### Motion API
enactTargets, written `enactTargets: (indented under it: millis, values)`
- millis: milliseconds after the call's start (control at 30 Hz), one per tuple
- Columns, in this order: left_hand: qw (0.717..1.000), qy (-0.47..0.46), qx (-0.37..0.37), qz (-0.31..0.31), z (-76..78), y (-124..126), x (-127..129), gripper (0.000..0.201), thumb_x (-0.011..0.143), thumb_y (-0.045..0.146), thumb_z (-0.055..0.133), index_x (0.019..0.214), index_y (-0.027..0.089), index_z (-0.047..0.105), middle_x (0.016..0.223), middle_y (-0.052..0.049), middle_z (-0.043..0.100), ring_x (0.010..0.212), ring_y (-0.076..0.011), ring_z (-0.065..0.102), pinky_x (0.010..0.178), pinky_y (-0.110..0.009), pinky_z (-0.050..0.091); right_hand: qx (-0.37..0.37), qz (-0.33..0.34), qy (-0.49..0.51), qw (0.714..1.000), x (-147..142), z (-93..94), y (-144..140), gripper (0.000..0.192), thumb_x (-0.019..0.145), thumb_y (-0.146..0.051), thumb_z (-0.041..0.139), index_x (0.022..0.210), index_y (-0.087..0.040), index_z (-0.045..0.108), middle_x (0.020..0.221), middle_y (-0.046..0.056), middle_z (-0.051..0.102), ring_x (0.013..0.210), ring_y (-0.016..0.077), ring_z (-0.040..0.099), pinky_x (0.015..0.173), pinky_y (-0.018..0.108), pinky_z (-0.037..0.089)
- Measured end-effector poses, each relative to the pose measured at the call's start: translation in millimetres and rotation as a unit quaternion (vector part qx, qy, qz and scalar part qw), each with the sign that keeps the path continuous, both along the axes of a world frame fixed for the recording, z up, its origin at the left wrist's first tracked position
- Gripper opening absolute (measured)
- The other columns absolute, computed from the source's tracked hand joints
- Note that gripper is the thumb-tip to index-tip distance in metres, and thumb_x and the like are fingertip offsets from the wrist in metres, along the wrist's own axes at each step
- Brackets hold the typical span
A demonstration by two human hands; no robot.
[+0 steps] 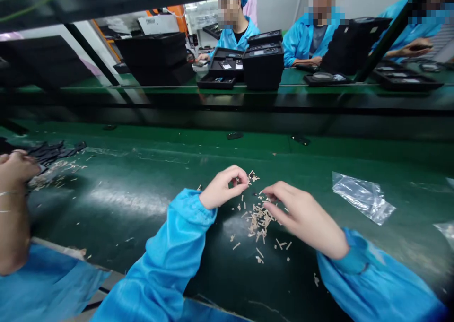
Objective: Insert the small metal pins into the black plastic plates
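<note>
A loose pile of small tan pin-like parts lies on the dark green belt in front of me. My left hand hovers at the pile's upper left with thumb and fingertips pinched together on one or a few small tan parts. My right hand rests over the pile's right side, fingers curled down onto the parts; whether it holds any is hidden. Both arms wear blue sleeves.
A clear plastic bag lies on the belt at the right. A co-worker's hand at the far left is by another scatter of parts and dark pieces. Black trays and boxes stand on the far shelf, with people in blue behind.
</note>
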State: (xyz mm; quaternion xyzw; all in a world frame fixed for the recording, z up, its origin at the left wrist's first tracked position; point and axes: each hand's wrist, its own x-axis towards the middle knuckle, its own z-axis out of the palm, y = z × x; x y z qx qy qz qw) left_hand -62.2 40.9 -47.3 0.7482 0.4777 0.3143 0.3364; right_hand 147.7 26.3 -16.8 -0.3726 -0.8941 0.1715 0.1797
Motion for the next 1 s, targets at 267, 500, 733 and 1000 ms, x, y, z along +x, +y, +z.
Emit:
enactTargets:
  millis: [267,500,733,1000]
  values:
    - [0.852,-0.464,-0.22,0.095,-16.1,-32.3,55.2,0.015,0.074,0.023,0.061,0.081,0.015,0.05,0.072,0.001,0.052,0.064,-0.0069,0.049,0.064,-0.02,0.039,-0.008,-0.04,0.159,0.986,-15.4,-19.6,-1.7,0.004,0.086,-0.018,0.049,0.083,-0.019,0.05,0.077,0.001,0.054,0.07,0.013,0.053,0.064,0.025,0.042]
    - [0.96,-0.261,-0.07,0.076,-13.7,-31.0,45.1,0.005,0.076,0.02,0.055,0.076,0.015,0.053,0.072,0.0,0.054,0.069,-0.0105,0.052,0.066,-0.023,0.043,-0.045,-0.038,0.117,0.991,-8.2,-11.8,3.7,0.01,0.085,-0.015,0.046,0.076,-0.019,0.049,0.072,0.0,0.051,0.064,0.0122,0.05,0.058,0.024,0.039]
    - [0.997,0.018,0.071,-0.012,-5.2,-28.1,36.5,0.01,0.073,0.009,0.049,0.069,0.017,0.054,0.069,0.001,0.054,0.067,-0.0113,0.05,0.065,-0.023,0.039,-0.06,0.008,0.003,0.998,-4.3,-11.6,8.4,0.011,0.082,-0.013,0.045,0.074,-0.019,0.049,0.072,0.0,0.053,0.062,0.0127,0.049,0.056,0.024,0.038]
    - [0.99,-0.095,-0.047,0.088,-8.1,-26.6,38.5,0.008,0.074,0.014,0.049,0.067,0.015,0.054,0.063,0.002,0.054,0.059,-0.0097,0.047,0.057,-0.021,0.037,-0.009,-0.05,0.012,0.999,-9.2,-16.8,3.4,0.008,0.081,-0.017,0.047,0.074,-0.018,0.05,0.073,0.002,0.054,0.065,0.014,0.052,0.058,0.024,0.039]
